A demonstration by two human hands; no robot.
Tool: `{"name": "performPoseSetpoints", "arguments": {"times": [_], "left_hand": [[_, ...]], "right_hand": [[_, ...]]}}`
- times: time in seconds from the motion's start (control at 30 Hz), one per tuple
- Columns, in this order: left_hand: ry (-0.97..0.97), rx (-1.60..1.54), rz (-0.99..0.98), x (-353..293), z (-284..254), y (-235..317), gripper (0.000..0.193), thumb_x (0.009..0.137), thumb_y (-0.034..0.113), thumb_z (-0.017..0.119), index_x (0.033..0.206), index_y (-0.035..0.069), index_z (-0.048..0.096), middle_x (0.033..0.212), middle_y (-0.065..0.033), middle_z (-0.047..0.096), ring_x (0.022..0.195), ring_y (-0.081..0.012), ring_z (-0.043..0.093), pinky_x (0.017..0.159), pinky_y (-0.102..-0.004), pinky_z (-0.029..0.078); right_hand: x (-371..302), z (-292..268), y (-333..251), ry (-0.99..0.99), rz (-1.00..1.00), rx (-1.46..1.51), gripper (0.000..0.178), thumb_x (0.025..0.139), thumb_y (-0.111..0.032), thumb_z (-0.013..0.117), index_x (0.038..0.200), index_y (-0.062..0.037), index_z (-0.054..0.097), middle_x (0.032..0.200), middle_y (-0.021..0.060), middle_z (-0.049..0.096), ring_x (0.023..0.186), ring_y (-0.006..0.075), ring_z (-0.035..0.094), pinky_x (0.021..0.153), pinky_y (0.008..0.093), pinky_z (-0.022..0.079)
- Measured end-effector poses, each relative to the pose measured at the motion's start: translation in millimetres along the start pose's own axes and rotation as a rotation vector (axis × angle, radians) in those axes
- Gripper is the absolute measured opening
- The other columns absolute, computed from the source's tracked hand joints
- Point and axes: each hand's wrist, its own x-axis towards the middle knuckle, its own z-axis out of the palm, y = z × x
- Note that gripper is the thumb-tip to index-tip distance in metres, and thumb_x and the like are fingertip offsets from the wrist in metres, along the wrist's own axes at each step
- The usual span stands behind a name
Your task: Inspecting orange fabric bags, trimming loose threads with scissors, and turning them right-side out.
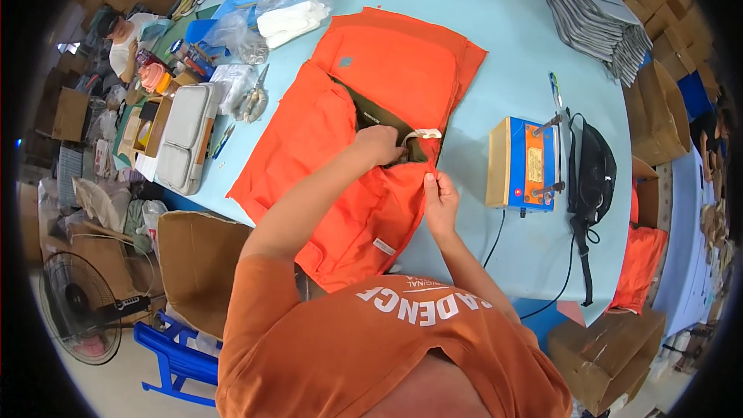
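Orange fabric piece [333, 155]: opened flat, olive-brown lining [379, 116] exposed, spread across the table's [526, 46] near-left portion.

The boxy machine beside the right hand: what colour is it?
Blue boxy machine with an orange front panel and tan side, seen in the head view.

Pale blue table [518, 46], orange fabric [309, 139], blue-and-yellow box machine [520, 164], black waist bag [594, 172], grey fabric stack [600, 19]

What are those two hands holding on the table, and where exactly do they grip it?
Both hold the orange fabric piece. The right hand pinches its right edge between fingertips. The left hand presses into the dark olive opening near a white strap loop.
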Motion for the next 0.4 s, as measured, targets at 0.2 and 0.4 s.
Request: {"name": "performPoseSetpoints", "arguments": {"times": [0.2,0.4], "left_hand": [[0.028,-0.72,0.18,3,29,-6,0.033,0.071,0.028,0.061,0.087,-0.001,0.056,0.084,-0.017,0.06,0.078,-0.0307,0.057,0.07,-0.0361,0.045],[-0.229,-0.052,0.324,2,15,-14,0.049,0.074,0.02,0.056,0.121,0.012,0.042,0.099,-0.0172,0.058,0.091,-0.0273,0.056,0.079,-0.0373,0.043]], "right_hand": [[8,-5,-14,-0.012,0.004,-0.131,0.021,0.086,-0.018,0.048,0.079,-0.0001,0.055,0.066,-0.0035,0.046,0.062,0.0043,0.037,0.056,0.0187,0.035],[9,-5,-12,0.004,0.166,0.075,0.02,0.086,-0.02,0.048,0.078,-0.0034,0.056,0.063,-0.0038,0.043,0.06,0.0042,0.035,0.054,0.0192,0.033]]}}
